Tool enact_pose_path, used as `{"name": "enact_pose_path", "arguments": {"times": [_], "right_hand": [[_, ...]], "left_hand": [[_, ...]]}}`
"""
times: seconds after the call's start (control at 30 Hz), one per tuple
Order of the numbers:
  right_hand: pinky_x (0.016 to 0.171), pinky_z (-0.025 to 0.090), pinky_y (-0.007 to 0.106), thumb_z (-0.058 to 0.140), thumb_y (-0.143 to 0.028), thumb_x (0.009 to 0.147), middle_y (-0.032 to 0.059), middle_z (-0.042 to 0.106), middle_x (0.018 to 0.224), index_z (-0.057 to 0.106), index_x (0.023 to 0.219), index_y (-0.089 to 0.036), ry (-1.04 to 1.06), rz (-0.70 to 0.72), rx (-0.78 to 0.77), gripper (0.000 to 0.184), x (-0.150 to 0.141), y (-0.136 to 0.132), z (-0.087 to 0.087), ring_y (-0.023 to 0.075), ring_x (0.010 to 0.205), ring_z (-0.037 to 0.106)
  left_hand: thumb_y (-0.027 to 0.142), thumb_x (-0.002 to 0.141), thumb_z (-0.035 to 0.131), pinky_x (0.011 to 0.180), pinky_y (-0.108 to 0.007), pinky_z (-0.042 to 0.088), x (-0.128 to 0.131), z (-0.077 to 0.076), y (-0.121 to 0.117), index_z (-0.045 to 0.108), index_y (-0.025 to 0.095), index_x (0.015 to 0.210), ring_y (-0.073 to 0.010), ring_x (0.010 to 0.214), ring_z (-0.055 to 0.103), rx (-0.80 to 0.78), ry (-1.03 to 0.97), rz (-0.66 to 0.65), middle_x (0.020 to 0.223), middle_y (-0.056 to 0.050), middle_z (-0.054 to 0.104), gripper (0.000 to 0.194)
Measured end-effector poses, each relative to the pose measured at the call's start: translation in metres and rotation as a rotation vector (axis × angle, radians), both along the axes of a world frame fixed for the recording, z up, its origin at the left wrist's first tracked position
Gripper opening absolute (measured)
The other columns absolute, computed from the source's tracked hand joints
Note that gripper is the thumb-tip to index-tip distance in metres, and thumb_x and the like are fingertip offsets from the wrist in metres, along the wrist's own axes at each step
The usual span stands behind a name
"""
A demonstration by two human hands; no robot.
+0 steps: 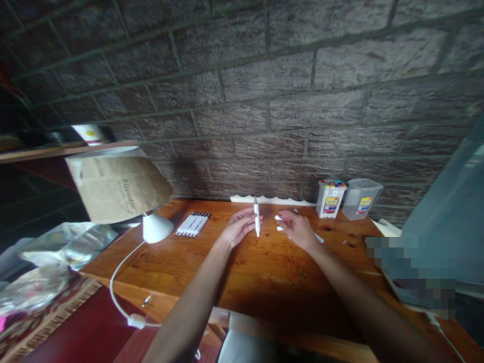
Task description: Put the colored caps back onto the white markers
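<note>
Above the middle of the wooden table, my left hand is closed around a white marker, held upright with a grey tip at the top. My right hand is a short way to the right, its fingers pinching a small white piece whose kind I cannot make out. Beneath and beside that hand lie other slim white pieces, partly hidden by it. A row of several white markers with dark ends lies flat to the left of my left hand.
A lamp with a paper shade stands on the left of the table. At the back right are a clear box with colourful markers and another clear box. A brick wall rises behind; a white wavy-edged strip lies along it.
</note>
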State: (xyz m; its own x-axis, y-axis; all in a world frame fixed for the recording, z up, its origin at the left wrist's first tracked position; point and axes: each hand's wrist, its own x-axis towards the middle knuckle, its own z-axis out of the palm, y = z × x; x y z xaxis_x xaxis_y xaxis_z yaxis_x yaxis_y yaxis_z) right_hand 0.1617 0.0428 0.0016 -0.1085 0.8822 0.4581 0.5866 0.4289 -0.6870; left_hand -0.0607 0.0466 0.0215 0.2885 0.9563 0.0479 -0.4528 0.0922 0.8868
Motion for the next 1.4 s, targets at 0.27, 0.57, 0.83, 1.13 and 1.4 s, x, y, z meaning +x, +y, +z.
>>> {"name": "enact_pose_path", "arguments": {"times": [0.27,0.57,0.83,1.13,1.4], "right_hand": [[0.072,0.056,0.034,0.072,-0.046,0.075,0.007,0.075,0.09,0.07,0.091,-0.019,0.587,0.177,-0.108,0.031,-0.01,-0.03,0.011,0.021,0.08,0.07],[0.079,0.058,0.037,0.075,-0.042,0.071,0.0061,0.076,0.091,0.073,0.088,-0.02,0.665,0.178,-0.089,0.028,-0.016,-0.033,0.015,0.0213,0.082,0.071],[0.081,0.057,0.036,0.073,-0.041,0.073,0.0047,0.077,0.093,0.076,0.09,-0.022,0.637,0.198,-0.106,0.026,-0.017,-0.033,0.012,0.0209,0.082,0.071],[0.067,0.049,0.029,0.066,-0.046,0.081,0.0033,0.073,0.08,0.076,0.094,-0.02,0.5,0.093,-0.003,0.031,-0.011,-0.034,0.018,0.0168,0.07,0.063],[0.059,0.042,0.026,0.069,-0.048,0.077,-0.0003,0.063,0.068,0.075,0.088,-0.02,0.464,0.104,-0.006,0.031,-0.012,-0.032,0.015,0.0136,0.063,0.053]], "left_hand": [[0.016,0.07,0.079,0.096,-0.033,0.052,0.01,0.002,-0.011,0.072,0.014,0.106,-0.0175,0.09,0.072,0.088,0.035,-0.148,0.116,-0.012,0.071,0.036],[0.016,0.071,0.08,0.094,-0.035,0.054,0.022,-0.004,-0.016,0.072,0.013,0.107,-0.0198,0.09,0.072,0.092,0.063,-0.235,0.107,-0.011,0.074,0.037],[0.018,0.07,0.081,0.094,-0.037,0.054,0.022,-0.002,-0.017,0.072,0.013,0.106,-0.0204,0.089,0.072,0.108,0.068,-0.211,0.105,-0.011,0.074,0.037],[0.019,0.068,0.082,0.088,-0.034,0.055,0.025,-0.005,-0.016,0.073,0.015,0.102,-0.0183,0.088,0.07,0.153,0.133,-0.158,0.106,-0.01,0.073,0.035],[0.023,0.069,0.082,0.088,-0.031,0.053,0.028,-0.012,-0.014,0.076,0.017,0.1,-0.0185,0.095,0.068,0.282,0.263,-0.148,0.117,-0.009,0.069,0.032]]}}
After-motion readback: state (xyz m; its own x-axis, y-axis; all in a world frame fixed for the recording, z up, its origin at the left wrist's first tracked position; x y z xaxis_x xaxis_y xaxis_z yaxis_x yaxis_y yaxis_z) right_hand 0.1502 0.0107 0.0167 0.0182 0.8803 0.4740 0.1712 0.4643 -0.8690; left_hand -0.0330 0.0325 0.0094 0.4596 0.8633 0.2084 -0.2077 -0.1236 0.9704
